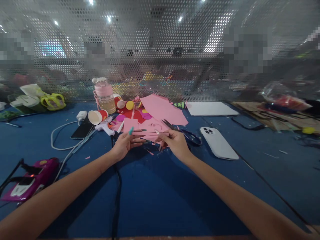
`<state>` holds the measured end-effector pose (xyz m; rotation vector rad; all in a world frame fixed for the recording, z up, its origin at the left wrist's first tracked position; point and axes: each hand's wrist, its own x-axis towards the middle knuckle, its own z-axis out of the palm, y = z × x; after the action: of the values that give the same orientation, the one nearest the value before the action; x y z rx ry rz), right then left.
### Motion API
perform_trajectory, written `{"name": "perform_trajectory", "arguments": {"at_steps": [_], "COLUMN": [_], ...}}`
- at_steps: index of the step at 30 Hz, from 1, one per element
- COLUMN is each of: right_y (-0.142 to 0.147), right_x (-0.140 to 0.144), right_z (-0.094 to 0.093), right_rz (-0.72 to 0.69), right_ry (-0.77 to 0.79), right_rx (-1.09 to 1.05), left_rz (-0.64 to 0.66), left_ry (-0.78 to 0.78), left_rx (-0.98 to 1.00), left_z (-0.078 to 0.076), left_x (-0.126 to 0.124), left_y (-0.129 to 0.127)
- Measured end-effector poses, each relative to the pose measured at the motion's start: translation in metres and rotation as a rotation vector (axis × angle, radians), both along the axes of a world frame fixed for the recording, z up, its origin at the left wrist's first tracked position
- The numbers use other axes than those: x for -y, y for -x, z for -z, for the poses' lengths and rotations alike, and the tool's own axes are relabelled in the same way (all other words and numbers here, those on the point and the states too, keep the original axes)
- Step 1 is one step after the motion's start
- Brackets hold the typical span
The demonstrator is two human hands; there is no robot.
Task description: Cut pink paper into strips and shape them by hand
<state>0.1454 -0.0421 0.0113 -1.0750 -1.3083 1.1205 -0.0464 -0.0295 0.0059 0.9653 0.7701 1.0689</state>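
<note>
A narrow pink paper strip [147, 133] stretches between my two hands above the front of a pile of pink paper. My left hand [123, 146] pinches its left end, the thumb with a teal nail on top. At the other end, my right hand [176, 143] grips the strip between thumb and fingers. Dark-handled scissors [193, 137] lie just behind and right of my right hand, which hides their middle. Large pink paper sheets [166, 108] and a small pink square [130, 124] are beyond my hands, with red and magenta pieces among them.
A glue gun [104, 127], paper cups [98, 117] and a pink-lidded bottle [103, 95] stand left of the pile. A black phone [81, 130] with cables and a purple device [32, 180] lie farther left. At right are a white phone [220, 143] and a white board [211, 108].
</note>
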Motion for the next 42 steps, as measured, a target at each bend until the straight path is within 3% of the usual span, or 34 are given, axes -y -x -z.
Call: {"name": "perform_trajectory", "arguments": {"at_steps": [7, 18, 28, 32, 36, 39, 42], "right_y": [0.002, 0.002, 0.001, 0.001, 0.002, 0.004, 0.003], "right_x": [0.002, 0.0, -0.001, -0.002, -0.002, 0.001, 0.002], "right_z": [0.002, 0.007, 0.011, 0.017, 0.018, 0.014, 0.01], "right_rz": [0.002, -0.003, 0.044, 0.13, 0.233, 0.304, 0.343], "right_ry": [0.018, 0.036, 0.023, -0.012, -0.057, -0.142, -0.24], "right_rx": [-0.023, -0.049, 0.067, 0.125, 0.168, 0.258, 0.337], "left_rz": [-0.175, -0.171, -0.173, -0.015, 0.185, 0.143, -0.036], "left_ry": [0.094, 0.166, 0.116, -0.061, -0.432, -0.765, -0.954], "left_rx": [-0.086, -0.027, -0.063, -0.226, -0.603, -0.841, -1.129], "left_z": [-0.004, -0.009, -0.004, 0.002, 0.001, -0.002, 0.002], "left_x": [0.002, 0.002, 0.001, 0.006, 0.017, 0.024, 0.027], "left_y": [-0.006, -0.006, -0.003, -0.002, -0.001, -0.001, -0.002]}}
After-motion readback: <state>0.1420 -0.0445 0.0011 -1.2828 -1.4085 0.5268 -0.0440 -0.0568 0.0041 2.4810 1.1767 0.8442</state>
